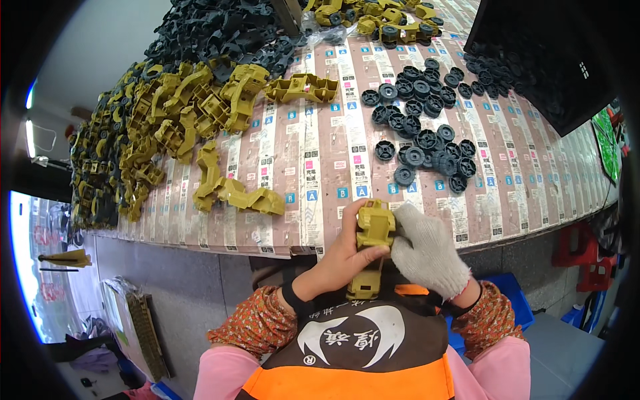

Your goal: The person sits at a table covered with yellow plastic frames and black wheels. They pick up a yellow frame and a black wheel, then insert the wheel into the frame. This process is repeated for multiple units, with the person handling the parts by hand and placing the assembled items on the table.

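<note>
A yellow plastic toy vehicle body [376, 223] is held upright at the table's near edge, in front of my apron. My bare left hand [343, 257] wraps round its left side, thumb across the lower part. My right hand [428, 252], in a grey-white knit glove, presses against its right side with fingers bent. Whether a small part sits under the gloved fingers is hidden. Beyond my hands lies a loose group of black toy wheels [427, 139]. Two yellow bodies [250, 199] lie to the left of my hands.
A heap of yellow bodies [193, 100] covers the table's left, with dark grey parts [220, 33] piled behind. More yellow vehicles [400, 27] lie at the back. A black bin [533, 67] on its side spills wheels at right. Red stools [580, 257] and a blue crate [503, 300] stand below.
</note>
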`<action>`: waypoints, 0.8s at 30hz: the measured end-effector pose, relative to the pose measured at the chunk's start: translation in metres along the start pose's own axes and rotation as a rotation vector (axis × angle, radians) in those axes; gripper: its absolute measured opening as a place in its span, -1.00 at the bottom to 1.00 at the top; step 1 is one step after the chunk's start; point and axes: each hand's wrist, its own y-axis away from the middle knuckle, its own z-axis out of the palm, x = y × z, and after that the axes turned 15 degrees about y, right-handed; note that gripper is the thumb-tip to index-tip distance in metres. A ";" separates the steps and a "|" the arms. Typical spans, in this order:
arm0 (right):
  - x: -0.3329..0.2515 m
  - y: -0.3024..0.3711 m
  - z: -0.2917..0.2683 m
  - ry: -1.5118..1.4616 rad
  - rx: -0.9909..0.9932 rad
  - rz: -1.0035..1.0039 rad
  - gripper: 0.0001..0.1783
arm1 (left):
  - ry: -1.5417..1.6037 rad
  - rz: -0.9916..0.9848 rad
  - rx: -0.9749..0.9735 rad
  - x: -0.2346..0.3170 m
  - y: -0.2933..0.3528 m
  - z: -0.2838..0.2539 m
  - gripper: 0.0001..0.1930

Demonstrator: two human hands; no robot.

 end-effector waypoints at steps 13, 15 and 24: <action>0.033 -0.057 -0.008 0.706 0.058 -0.185 -0.74 | 0.720 -0.094 0.399 0.021 -0.005 -0.017 -0.37; 0.030 -0.050 -0.009 0.645 0.036 -0.207 -0.74 | 0.773 -0.072 0.402 0.023 -0.003 -0.018 -0.47; 0.012 -0.020 -0.011 0.181 -0.039 -0.091 -0.72 | 0.814 -0.015 0.451 0.020 -0.010 -0.019 -0.56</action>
